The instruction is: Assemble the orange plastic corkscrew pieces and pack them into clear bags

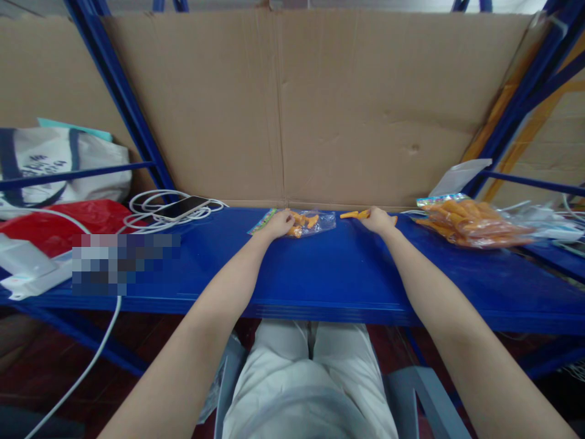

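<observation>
A small clear plastic bag (325,222) with orange pieces inside and a colourful printed header lies flat near the back of the blue shelf. My left hand (280,224) is closed at the header end of this bag. Just to the right, my right hand (378,219) is closed round orange pieces (351,214) that stick out on its left side, with a bit more orange showing on its right. Farther right lies a bigger clear bag (475,221) full of orange pieces, also with a printed header, touched by neither hand.
The blue shelf (320,274) backs onto a cardboard wall (283,110). At the left are a phone (183,208) on coiled white cable, a red bag (86,222), a power strip (31,268) and a canvas bag (91,164). Blue posts stand at both sides.
</observation>
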Available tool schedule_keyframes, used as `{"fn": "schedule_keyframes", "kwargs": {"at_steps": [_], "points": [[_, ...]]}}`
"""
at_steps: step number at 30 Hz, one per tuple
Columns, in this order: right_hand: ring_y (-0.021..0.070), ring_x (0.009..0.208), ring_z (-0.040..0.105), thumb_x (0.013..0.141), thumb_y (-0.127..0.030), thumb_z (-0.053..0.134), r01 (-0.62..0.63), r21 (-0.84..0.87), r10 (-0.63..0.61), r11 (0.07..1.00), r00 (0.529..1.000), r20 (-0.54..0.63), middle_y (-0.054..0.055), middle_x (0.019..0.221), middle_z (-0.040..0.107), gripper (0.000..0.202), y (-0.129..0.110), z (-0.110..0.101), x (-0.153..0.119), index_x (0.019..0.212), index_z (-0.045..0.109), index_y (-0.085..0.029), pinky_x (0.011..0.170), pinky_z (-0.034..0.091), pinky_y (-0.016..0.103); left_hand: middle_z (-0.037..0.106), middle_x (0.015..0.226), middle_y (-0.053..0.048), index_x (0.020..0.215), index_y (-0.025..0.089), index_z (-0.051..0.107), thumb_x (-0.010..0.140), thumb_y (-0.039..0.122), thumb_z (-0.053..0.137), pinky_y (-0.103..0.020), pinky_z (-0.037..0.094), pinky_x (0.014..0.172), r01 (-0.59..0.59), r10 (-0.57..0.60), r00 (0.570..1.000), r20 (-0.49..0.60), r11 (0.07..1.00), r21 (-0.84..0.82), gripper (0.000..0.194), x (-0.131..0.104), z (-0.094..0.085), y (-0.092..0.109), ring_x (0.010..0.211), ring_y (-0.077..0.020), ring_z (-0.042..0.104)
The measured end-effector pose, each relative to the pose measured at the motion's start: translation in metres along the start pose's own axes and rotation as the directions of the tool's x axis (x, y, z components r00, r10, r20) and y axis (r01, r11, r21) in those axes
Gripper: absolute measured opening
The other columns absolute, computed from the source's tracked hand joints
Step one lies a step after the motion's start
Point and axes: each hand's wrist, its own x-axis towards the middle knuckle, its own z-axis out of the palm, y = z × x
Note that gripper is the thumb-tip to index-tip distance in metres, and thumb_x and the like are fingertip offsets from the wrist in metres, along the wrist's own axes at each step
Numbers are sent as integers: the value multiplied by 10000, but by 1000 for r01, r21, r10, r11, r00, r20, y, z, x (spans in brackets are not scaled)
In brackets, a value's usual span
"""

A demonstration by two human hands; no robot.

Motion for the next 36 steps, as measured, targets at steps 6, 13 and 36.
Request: {"fn": "schedule_keyframes", "kwargs": {"at_steps": [6,13,36], "points": [[331,1208,576,837,-283,538,24,220,36,975,963,-265,172,1292,618,447,-8,-19,-1,1273,574,-194,977,456,479,662,1292,-136,1092,133,667,952,208,420,-309,417,1084,12,-14,999,-35,998,-60,294,-4,-3,6,1234,-229,594],[258,1029,629,777,-206,552,262,339,-154,903,937,-314,161,1200,634,506,-24,-21,-4,1275,487,-148,897,497,395,694,1179,-139,997,137,673,944,216,438,-322,464,1015,34,-37,997,-64,998,-51,253,-5,-5,8,1132,-235,634],[265,981,699,728,-166,698,503,304,-566,809,805,176,17,926,777,189,-62,-10,-30,879,799,-218,903,509,326,684,1229,-156,1211,174,554,876,206,525,-350,497,979,212,-227,962,-149,971,-108,337,-6,-1,7,1191,-276,629]]}}
